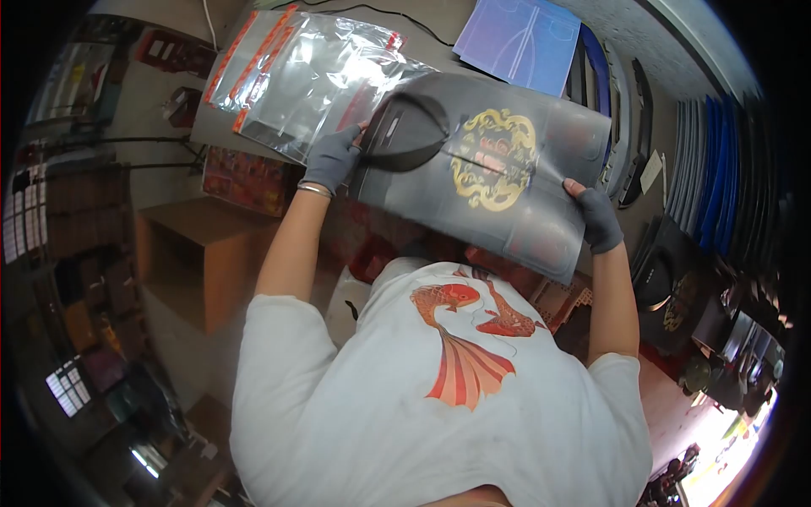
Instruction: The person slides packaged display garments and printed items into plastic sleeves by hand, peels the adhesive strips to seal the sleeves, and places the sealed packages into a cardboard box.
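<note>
A flat dark grey bag-like piece [414, 186] with a gold round emblem and a black loop handle at one end is held up in front of my body. My left hand [334, 159], in a grey fingerless glove, grips its left end beside the handle. At the right edge, my right hand [596, 215] pinches it with the fingers behind and the thumb on the near face. Clear plastic sleeves [312, 72] with orange-red edges lie on the table just beyond my left hand.
A blue-purple printed sheet [524, 42] lies at the back of the table. Several grey, blue and black panels [718, 169] stand stacked at the right. An open cardboard box [203, 253] is on the left, near a red patterned box [245, 182]. Another dark emblem piece [667, 287] is at lower right.
</note>
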Demonstrator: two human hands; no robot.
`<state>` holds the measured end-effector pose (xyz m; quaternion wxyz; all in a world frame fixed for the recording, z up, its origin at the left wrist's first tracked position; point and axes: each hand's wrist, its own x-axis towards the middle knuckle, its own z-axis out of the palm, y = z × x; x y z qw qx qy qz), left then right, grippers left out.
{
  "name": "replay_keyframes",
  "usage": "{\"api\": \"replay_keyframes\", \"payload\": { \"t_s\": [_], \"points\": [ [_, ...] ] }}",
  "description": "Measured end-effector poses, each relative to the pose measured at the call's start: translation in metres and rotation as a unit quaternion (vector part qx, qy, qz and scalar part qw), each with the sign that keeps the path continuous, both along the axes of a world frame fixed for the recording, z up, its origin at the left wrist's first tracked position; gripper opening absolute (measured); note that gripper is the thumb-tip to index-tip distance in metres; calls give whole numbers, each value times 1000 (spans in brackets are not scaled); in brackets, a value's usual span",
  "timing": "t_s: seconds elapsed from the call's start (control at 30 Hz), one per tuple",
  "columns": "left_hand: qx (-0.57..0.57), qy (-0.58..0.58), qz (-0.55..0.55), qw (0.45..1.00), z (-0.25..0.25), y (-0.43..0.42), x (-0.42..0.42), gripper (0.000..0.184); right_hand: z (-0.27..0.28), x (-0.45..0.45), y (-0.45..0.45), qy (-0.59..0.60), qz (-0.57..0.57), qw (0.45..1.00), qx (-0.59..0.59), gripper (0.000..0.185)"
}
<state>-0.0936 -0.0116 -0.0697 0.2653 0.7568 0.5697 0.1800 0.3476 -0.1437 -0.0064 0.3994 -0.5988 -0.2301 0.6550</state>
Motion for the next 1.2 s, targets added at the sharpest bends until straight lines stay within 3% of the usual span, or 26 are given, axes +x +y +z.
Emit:
{"api": "replay_keyframes", "payload": {
  "t_s": [0.1,0.17,0.23,0.3,0.33,0.43,0.53,0.6,0.73,0.8,1.03,1.13,1.2],
  "points": [
    [21,31,1,999,1,-16,-2,32,-25,2,0,22,5,1000,-20,38],
    [19,-27,73,997,-1,-32,-2,35,-27,-18,-13,40,-34,998,35,42],
    [-25,-14,105,994,1,-45,-6,31,-37,-19,-23,27,-16,998,45,46],
    [-13,118,84,989,-3,-55,-12,24,-38,-18,-32,-59,67,993,81,48],
    [-14,118,85,989,-9,-57,-15,24,-45,-19,-34,-59,68,993,81,48],
    [-47,67,124,989,-21,-64,-19,21,-66,-22,-42,16,-16,997,69,43],
    [-15,66,133,989,-20,-67,-22,19,-66,-25,-42,7,-50,997,60,40],
    [-36,-7,199,979,-10,-69,-16,18,-64,-29,-42,30,-63,996,59,38],
    [13,5,185,983,-6,-72,-15,18,-63,-31,-41,42,-86,994,52,36],
    [78,114,155,978,1,-72,-14,18,-61,-35,-40,48,-92,993,58,36],
    [77,11,170,982,18,-68,2,18,-62,-43,-37,30,-100,991,89,36],
    [84,26,139,986,19,-66,14,16,-68,-45,-40,-29,-97,988,118,37],
    [114,74,41,990,28,-68,31,20,-64,-47,-39,-27,-98,990,99,37]
  ]
}}
